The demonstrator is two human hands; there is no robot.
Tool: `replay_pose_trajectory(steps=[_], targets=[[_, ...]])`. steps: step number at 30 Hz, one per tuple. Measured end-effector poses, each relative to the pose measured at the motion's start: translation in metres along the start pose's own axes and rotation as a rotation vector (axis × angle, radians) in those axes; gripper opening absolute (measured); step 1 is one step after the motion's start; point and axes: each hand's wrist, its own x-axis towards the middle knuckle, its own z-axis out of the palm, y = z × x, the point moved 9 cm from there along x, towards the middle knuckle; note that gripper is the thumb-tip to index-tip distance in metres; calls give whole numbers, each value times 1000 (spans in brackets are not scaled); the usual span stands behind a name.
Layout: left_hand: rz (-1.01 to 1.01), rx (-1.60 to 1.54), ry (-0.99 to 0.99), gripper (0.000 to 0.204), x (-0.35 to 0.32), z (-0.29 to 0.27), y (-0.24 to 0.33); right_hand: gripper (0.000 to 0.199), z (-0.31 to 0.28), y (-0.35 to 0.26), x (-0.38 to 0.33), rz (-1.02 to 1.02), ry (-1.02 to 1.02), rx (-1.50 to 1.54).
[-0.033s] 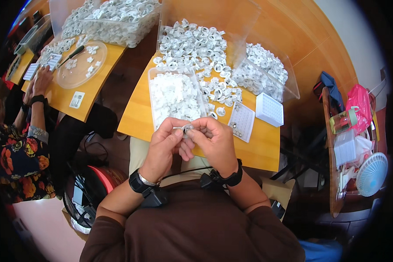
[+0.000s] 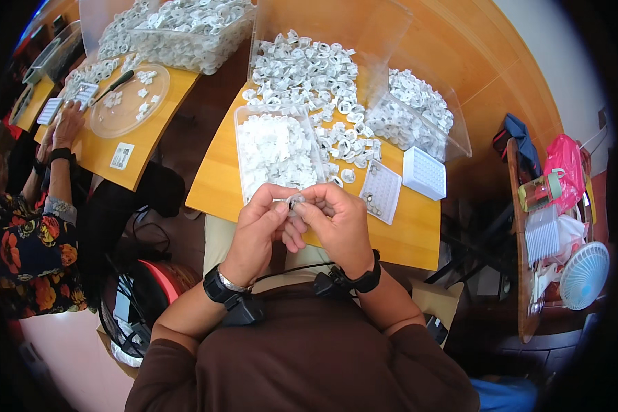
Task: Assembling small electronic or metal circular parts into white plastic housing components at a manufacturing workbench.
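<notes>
My left hand (image 2: 259, 218) and my right hand (image 2: 341, 223) meet in front of my chest, at the near edge of the table. Pinched between both thumbs and forefingers is a small white plastic part (image 2: 296, 201) with a dark spot in its middle; the fingers cover most of it. Just beyond my hands stands a clear tub (image 2: 239, 141) heaped with small white pieces (image 2: 275, 147). To its right lie loose round white plastic parts (image 2: 348, 145). A flat white tray (image 2: 389, 184) with a few small metallic bits is right of my hands.
A deeper white gridded tray (image 2: 424, 173) and a clear bin (image 2: 460, 137) of white parts stand at the right. More ring-shaped parts (image 2: 302, 69) pile up at the back. At left, a co-worker's hands (image 2: 67, 127) work near a screwdriver (image 2: 113, 88). A side shelf holds a fan (image 2: 584, 275).
</notes>
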Motion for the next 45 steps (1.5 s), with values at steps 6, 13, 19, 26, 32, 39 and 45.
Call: replay_pose_trajectory(steps=[6, 13, 19, 26, 32, 39, 45], targets=[[22, -21, -19, 26, -1, -4, 2, 6, 1, -6, 2, -58, 48, 0], [74, -54, 29, 29, -2, -15, 20, 11, -15, -12, 21, -102, -8, -274], [187, -110, 169, 26, -2, -48, 41, 12, 5, -15, 35, -395, -202, -911], [114, -183, 159, 25, -2, -51, 28, 4, 34, 14, 37, -494, -355, -1195], [96, -190, 171, 24, -1, -55, 24, 8, 36, 6, 36, -566, -304, -1138], [58, -189, 153, 23, -2, -48, 19, 6, 35, 24, 46, -555, -298, -1236], [26, -193, 152, 23, -3, -49, 12, 8, 4, 5, 56, -278, -140, -741]])
